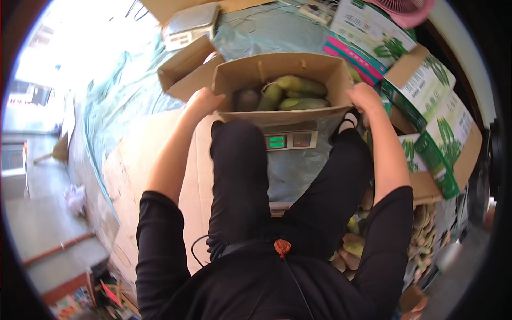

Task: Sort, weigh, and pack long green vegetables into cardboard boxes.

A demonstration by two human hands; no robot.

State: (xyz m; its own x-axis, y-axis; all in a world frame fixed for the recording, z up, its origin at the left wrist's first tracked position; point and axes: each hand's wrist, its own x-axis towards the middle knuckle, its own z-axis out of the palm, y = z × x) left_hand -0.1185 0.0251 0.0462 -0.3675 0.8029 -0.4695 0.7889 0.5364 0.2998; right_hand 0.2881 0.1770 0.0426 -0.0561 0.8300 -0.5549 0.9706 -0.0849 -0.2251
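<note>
An open cardboard box [282,63] stands in front of me between my feet. Several plump green vegetables, like gourds or thick cucumbers [301,85], lie inside it, with a darker rounded one [246,100] at the left end. My left hand [205,102] is closed on the box's left end by the near corner. At the opposite end, my right hand [364,97] grips the right edge, its fingers partly hidden. Just below the near wall shows a digital scale [290,140] with a lit green display; whether the box rests on it I cannot tell.
A smaller open carton [189,66] and another scale [192,24] stand at the far left. Printed vegetable cartons [426,90] pile up on the right, near a pink basket [405,8]. Knobbly tan roots [421,229] lie beside my right elbow. Flattened cardboard [144,160] covers the left side.
</note>
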